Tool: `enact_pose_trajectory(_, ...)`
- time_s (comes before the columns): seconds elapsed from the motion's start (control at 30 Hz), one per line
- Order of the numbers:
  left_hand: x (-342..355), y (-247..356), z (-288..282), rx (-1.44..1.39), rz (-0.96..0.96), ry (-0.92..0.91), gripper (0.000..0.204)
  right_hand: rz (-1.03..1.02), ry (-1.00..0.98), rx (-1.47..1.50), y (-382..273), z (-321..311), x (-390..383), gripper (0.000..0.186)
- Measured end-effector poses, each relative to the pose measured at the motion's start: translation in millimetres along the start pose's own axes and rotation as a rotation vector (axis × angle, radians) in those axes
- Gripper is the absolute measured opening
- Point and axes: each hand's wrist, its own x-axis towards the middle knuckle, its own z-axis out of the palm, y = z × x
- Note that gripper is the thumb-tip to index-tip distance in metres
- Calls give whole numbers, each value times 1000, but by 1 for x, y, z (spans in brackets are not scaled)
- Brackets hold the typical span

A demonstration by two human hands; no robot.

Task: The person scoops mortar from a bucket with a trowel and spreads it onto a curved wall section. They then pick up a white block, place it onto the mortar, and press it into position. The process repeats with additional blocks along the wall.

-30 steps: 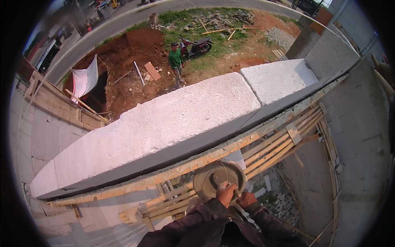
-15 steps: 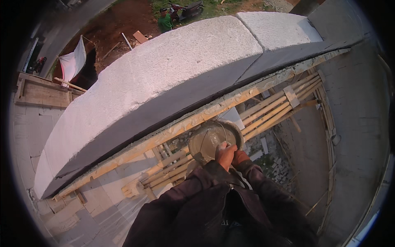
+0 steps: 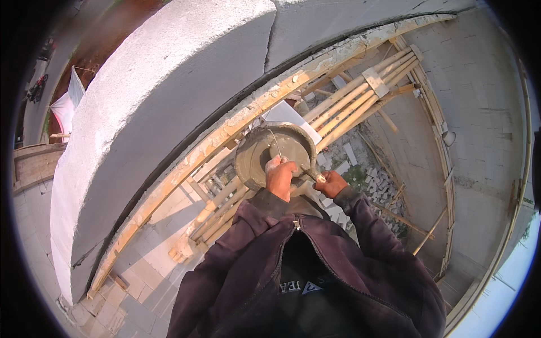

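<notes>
In front of my body hangs a round, mortar-smeared bucket [image 3: 243, 160] with wet grey mortar [image 3: 259, 153] in it. My left hand [image 3: 280, 177] is closed round the bucket's thin wire handle [image 3: 275, 138], over the near side of the rim. Just right of the bucket, my right hand [image 3: 332, 185] grips a short, mortar-coated tool handle [image 3: 320, 177], like a trowel's. The tool's far end reaches over the bucket rim and its shape cannot be made out.
Beyond the bucket curves a timber edge strip [image 3: 248, 115] under a thick pale block wall [image 3: 186, 93]. Bamboo poles [image 3: 355, 104] form the scaffold, with a white board [image 3: 290, 118] beside them. Far below lie broken blocks [image 3: 383, 186]. A curved wall [image 3: 479, 124] stands at right.
My hands were together at the bucket's near rim; now the right is apart, holding the tool handle. The view has shifted, and the block wall looms closer.
</notes>
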Motion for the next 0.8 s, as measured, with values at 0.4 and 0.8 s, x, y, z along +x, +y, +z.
enact_pose_trajectory(0.4, 7, 0, 15, -9, -3, 3, 17, -59, 111, -346, -7, -1, 15, 37)
enact_pose_trajectory(0.8, 5, 9, 28, -37, -15, -16, 19, -75, -79, 1, 3, -62, -6, 32)
